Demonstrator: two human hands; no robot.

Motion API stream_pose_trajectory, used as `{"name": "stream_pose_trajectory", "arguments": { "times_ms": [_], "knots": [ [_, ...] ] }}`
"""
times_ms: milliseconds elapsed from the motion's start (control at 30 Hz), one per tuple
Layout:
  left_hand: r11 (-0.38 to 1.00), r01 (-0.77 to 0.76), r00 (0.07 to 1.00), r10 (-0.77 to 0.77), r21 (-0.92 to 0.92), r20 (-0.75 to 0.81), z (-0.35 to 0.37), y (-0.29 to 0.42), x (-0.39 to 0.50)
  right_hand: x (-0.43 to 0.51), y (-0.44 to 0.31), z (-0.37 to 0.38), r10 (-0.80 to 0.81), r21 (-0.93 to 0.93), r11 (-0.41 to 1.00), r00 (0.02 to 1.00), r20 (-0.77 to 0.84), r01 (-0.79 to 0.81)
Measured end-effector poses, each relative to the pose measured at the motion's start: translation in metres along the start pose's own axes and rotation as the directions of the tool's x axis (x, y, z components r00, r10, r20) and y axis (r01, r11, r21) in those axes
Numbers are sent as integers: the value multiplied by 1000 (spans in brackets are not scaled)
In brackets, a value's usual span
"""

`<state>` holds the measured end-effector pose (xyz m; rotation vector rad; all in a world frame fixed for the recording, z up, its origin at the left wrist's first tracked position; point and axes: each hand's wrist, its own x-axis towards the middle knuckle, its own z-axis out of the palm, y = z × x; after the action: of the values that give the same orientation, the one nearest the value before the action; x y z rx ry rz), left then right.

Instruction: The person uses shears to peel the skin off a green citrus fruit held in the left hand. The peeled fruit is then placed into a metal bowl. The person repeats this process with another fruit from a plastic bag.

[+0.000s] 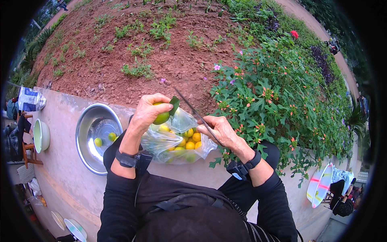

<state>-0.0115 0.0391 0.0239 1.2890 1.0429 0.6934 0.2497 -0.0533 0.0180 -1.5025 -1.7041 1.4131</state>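
Note:
My left hand grips a green citrus fruit with a dark green leaf at its stem end. In my right hand is a thin, dark, knife-like blade, seen nearly edge-on and slanting up to the left. Its tip is apart from the fruit, beyond the leaf. Below and between both hands sits a clear plastic bag, its mouth spread. Yellow-orange and greenish citrus fruits lie inside it. A metal basin left of my knee holds several green-yellow citrus fruits.
A pale green basin stands farther left by a wooden chair. Flowering bushes crowd the right side above a concrete ledge. Reddish soil lies ahead. At far right, a person is near a colored basin.

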Motion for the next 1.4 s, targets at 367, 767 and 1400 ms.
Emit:
{"name": "stream_pose_trajectory", "arguments": {
  "times_ms": [367,767,1400],
  "knots": [
    [998,63,998,-64,18,28,-1,4,-3,0,-2,-3,-40,-185,981,995,94,57],
    [994,40,998,-45,104,40,-4,8,-4,0,3,-8,6,-84,996,999,40,-3],
    [976,41,991,-67,216,115,1,5,-3,-3,3,-4,-50,-139,988,994,98,64]
  ]
}}
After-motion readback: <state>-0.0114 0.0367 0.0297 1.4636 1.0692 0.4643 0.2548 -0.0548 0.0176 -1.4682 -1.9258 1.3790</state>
